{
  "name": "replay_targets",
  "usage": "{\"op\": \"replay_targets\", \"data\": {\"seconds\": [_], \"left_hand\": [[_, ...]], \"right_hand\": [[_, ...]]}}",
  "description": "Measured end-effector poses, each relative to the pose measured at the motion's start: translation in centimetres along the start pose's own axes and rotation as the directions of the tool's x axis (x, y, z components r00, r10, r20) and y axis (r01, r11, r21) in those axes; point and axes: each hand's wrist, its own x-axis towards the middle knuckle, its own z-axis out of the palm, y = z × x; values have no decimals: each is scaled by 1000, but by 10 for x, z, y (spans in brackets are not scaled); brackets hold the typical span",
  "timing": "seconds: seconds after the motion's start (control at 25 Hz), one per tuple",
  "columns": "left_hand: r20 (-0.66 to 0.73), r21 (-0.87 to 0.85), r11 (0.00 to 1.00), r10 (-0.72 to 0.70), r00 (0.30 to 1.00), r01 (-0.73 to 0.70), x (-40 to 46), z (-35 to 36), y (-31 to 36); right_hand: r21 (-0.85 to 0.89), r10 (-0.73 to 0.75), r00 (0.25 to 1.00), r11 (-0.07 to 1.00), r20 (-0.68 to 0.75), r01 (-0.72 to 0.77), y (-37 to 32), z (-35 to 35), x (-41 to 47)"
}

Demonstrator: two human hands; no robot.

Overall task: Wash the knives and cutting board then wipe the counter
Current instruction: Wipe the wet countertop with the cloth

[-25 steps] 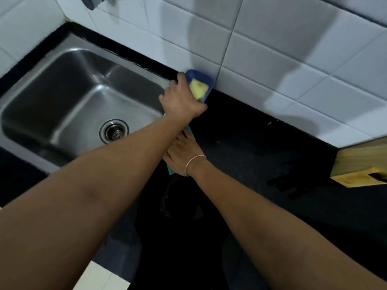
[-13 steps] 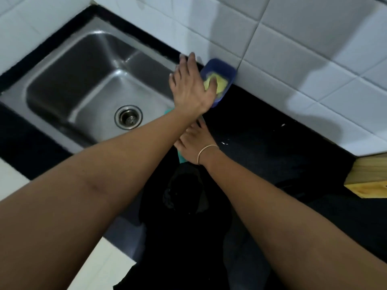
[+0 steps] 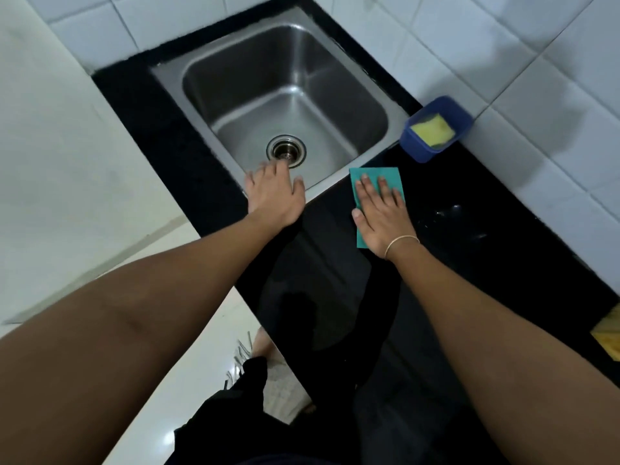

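**R hand flat on cloth, L hand at sink's front edge**

R hand (image 3: 380, 213): palm down, fingers straight and spread a bit, pressing flat on the teal cloth (image 3: 372, 182). No curl, no pinch, just pressure from above. Thin bracelet (image 3: 401, 242) at the wrist. Forearm comes in from the lower right, low over the counter (image 3: 453, 280).

Cloth: lies flat on the black counter, just right of the sink (image 3: 285, 95), its far-left corner at or touching the sink's front-right rim corner. Far end sticks out past the fingertips; near end shows beside the heel of the hand.

L hand (image 3: 275, 193): palm down, fingers relaxed and extended toward the drain (image 3: 286, 151), holding nothing. Looks to rest on the sink's front rim, but contact can't be confirmed from this angle; may hover just over it. Forearm enters from lower left, crossing the counter's front edge.

Other: blue tub (image 3: 422, 149) w/ yellow sponge (image 3: 432, 129) inside, at the counter's back edge against the tiled wall (image 3: 503, 62), just right of the sink's back-right corner, apart from the cloth. Wet streaks (image 3: 449, 216) on the counter right of the R hand. Wooden item (image 3: 609, 333) at the frame's right edge, cropped, well apart from both hands. Open black counter between R forearm and wall, and in front of the cloth toward the front edge.
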Motion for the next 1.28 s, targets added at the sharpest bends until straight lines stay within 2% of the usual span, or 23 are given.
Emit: {"op": "replay_targets", "data": {"seconds": [0.08,0.2,0.32,0.44,0.56,0.68,0.88,0.96,1.04,1.16,1.28], "left_hand": [[-23,70,991,-111,994,112,-9,-3,-24],[-6,61,967,-246,969,246,-25,-6,-58],[88,64,971,-234,968,229,-26,-6,-66],[90,93,962,-264,960,256,-24,-7,-63],[63,91,967,-245,967,239,-26,-2,-61],[52,54,974,-224,973,221,-28,-3,-67],[34,72,985,-160,986,158,-33,-2,-68],[6,68,985,-160,987,159,-34,-1,-68],[1,60,984,-166,986,166,-35,-1,-67],[38,63,979,-198,980,195,-35,-1,-64],[76,12,979,-202,976,202,-32,-6,-65]], "right_hand": [[5,23,1000,1000,-13,-23,-9,2,-18],[50,96,995,994,4,-96,-29,4,-41],[71,187,982,980,18,-188,-78,12,-57],[109,133,991,985,-7,-131,-113,8,-26],[101,27,1000,995,-7,-26,-106,-5,21],[84,26,999,996,-18,-25,-85,-3,25],[156,311,950,938,20,-310,-25,6,-40],[154,384,923,910,35,-384,-24,13,-79],[168,459,887,872,46,-460,-46,20,-108],[206,550,833,809,68,-551,-123,19,-122],[208,497,866,844,46,-495,-209,19,-100]]}}
